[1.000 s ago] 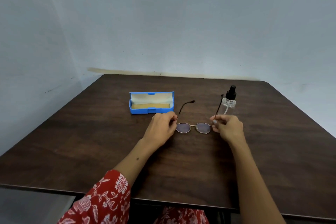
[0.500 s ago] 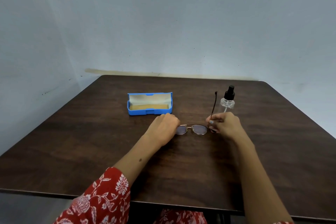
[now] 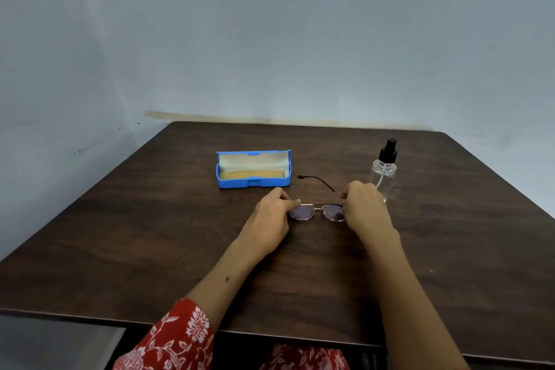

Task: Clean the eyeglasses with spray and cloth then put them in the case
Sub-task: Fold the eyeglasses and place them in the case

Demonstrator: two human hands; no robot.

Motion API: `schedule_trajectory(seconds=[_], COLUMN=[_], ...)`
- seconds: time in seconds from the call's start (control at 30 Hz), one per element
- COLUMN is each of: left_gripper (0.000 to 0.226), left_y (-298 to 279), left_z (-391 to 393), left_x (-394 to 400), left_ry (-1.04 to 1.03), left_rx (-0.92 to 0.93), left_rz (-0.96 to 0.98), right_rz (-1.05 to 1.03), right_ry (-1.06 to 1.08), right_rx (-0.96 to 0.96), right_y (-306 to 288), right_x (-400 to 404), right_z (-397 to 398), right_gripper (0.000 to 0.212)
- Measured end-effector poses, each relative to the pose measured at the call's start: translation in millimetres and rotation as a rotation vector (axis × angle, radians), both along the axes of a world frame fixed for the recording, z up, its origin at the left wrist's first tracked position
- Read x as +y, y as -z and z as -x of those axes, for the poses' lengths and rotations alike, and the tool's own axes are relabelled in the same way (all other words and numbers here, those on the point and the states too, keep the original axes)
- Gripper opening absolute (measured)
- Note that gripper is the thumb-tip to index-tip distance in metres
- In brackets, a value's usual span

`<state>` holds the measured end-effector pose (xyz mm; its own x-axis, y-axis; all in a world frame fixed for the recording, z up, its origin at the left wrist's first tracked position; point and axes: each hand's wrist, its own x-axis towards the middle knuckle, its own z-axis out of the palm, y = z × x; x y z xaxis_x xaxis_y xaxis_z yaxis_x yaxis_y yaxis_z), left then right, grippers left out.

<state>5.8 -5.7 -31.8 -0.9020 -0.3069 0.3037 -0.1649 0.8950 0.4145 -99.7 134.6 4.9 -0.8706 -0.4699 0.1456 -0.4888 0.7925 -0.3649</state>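
Both hands pinch the eyeglasses (image 3: 316, 211) at the frame's two ends: the left hand (image 3: 271, 218) holds the left end with its grip closed around the hinge, and the right hand (image 3: 362, 207) holds the right end the same way, fingers curled over it. How each fingertip sits on the metal is hidden by the knuckles, and the right lens is partly covered by the right hand. Only one temple arm can be made out, a thin dark line running from the right hand toward 10 o'clock and ending near the case; the other arm cannot be seen. Whether the lenses touch the surface (image 3: 150, 234) or sit just above it cannot be told. At 11 o'clock from the glasses lies the blue case (image 3: 253, 182), open, with a pale lining in the lid and a tan cloth (image 3: 250, 173) lying flat in the tray. At 1 o'clock stands the clear spray bottle (image 3: 384, 168) with a black pump top, upright, its lower part hidden behind the right hand; any liquid in it is hard to make out. A red flowered sleeve (image 3: 180, 336) is cut off by the bottom edge.
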Motion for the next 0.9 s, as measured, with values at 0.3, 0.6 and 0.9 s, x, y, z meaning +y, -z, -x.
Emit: schedule_trajectory(seconds=[0.3,0.6,0.9], left_gripper=[0.061,0.036,0.025], left_y=[6,6,4], left_z=[-7,-10,-12], left_x=[2,0,-3], left_ry=[-0.110,-0.156,-0.198], left_rx=[0.252,0.250,0.272], left_rz=[-0.387,-0.282,-0.310], right_rz=[-0.027,0.028,0.335], right_ry=[0.031,0.035,-0.062], right_rx=[0.002,-0.028,-0.247], right_y=[-1,6,3], right_x=[-5,-2,18], right_z=[-12,2,11], right_gripper=[0.019,0.022,0.023])
